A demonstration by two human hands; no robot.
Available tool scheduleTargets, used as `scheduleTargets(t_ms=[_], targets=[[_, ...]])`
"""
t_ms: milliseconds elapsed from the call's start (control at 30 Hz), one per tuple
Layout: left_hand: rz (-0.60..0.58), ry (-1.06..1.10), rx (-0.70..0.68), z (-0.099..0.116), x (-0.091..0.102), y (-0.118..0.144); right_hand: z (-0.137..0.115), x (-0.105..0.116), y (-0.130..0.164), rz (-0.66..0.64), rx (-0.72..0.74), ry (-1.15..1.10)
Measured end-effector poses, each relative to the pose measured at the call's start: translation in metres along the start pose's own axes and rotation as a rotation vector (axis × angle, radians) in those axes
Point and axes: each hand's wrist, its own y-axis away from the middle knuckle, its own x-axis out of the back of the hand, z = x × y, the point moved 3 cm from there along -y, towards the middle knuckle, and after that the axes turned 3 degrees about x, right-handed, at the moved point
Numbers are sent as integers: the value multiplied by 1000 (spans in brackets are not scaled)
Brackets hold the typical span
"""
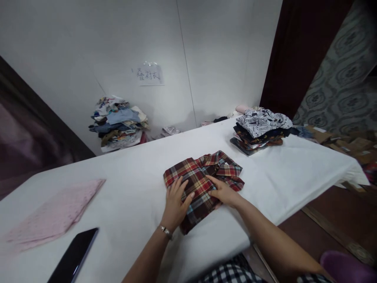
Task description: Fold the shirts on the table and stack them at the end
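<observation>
A plaid shirt (200, 208) in dark brown, red, cream and pale blue lies folded near the table's front edge. Its collar (232, 169) points to the far right. My left hand (176, 202) rests open on the left part of the shirt, fingers spread over the cloth; a bracelet (166, 232) circles that wrist. At the shirt's right edge, my right hand (224, 193) is closed on the fabric, with some fingers on top and a fingertip showing at the lower side.
The white-covered table (132, 196) holds a pink folded cloth (59, 214) and a black phone (75, 255) on the left. A pile of folded clothes (259, 127) stands at the back right. Another clothes heap (119, 124) sits beyond the far edge, below a paper sign (149, 74).
</observation>
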Motion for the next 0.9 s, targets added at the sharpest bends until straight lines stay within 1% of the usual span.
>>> scheduleTargets(t_ms=[100, 200, 300, 367, 433, 500, 567, 633, 700, 767, 833, 900], targets=[[-96, -155, -46, 3, -14, -4, 12, 6, -2, 68, -6, 267], [-118, -239, -75, 3, -24, -2, 14, 9, 0, 99, 76, 472], [-124, -231, -72, 0, -23, -1, 10, 13, 9, 145, 168, 614], [-120, -185, -58, -3, -19, -5, 11, 20, 18, 146, 155, 610], [-102, -115, -43, -8, -12, -14, 16, 29, 29, 133, 90, 537], [-70, -57, -38, -12, -4, -31, 22, 39, 41, 143, 22, 423], [-52, -46, -40, -16, 1, -54, 29, 48, 53, 173, -38, 283], [-82, -81, -45, -19, 2, -83, 33, 53, 63, 198, -99, 141], [-166, -129, -46, -20, -5, -113, 35, 52, 70, 198, -157, -3], [-287, -166, -29, -22, -17, -140, 35, 46, 74, 191, -208, -165], [-412, -170, 7, -24, -30, -162, 33, 35, 76, 187, -257, -340], [-512, -132, 34, -25, -42, -178, 33, 24, 76, 204, -285, -500]])
